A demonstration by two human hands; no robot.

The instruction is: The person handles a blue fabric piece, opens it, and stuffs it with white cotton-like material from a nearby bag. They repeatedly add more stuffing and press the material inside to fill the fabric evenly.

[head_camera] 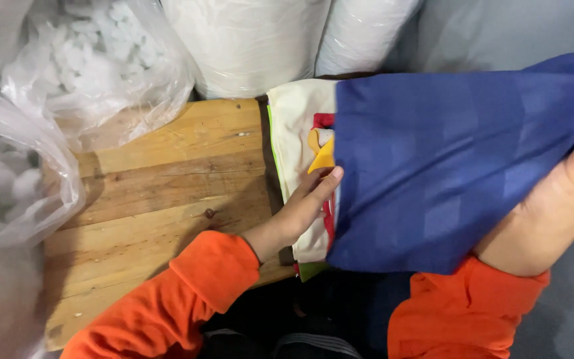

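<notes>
Nearest cam, bottom edge: two orange sleeves (167, 312), dark clothing between them.

L hand (303, 203): comes out of the left-side sleeve, reaches up-right over the table edge. Fingers straight, close together, laid flat on the fabric stack (300, 139). Fingertips on the yellow piece (323, 159), just at the blue cloth's left edge. Not closed round anything; flat contact only. Thumb not visible, so can't tell if it pinches a layer underneath.

R hand (566, 199): big in frame, right side, mostly wrist and back of hand. Blue cloth (446, 166) drapes over and past it. Fingers hidden behind cloth, so can't tell how far closed or whether they actually grip it. Cloth looks lifted on that side, upper right corner rising out of frame.

Blue cloth: wide, plain, covers most of the stack's right part and spans centre to right edge. Bottom edge hangs just above the right-side sleeve.

Stack: cream piece on the left, thin green edge along its left side and at bottom, red strip showing near the blue edge, yellow bit under L fingertips. Sits at right end of the wooden table (167, 193).

Table: plank top, knots visible, left-centre of frame.

Farther: clear plastic bags (94, 60) of white fluffy stuffing, left side and upper left, resting on the table's edge. Behind, top centre: two white wrapped rolls (260, 40), upright, touching. Grey surface (499, 30) top right.
</notes>
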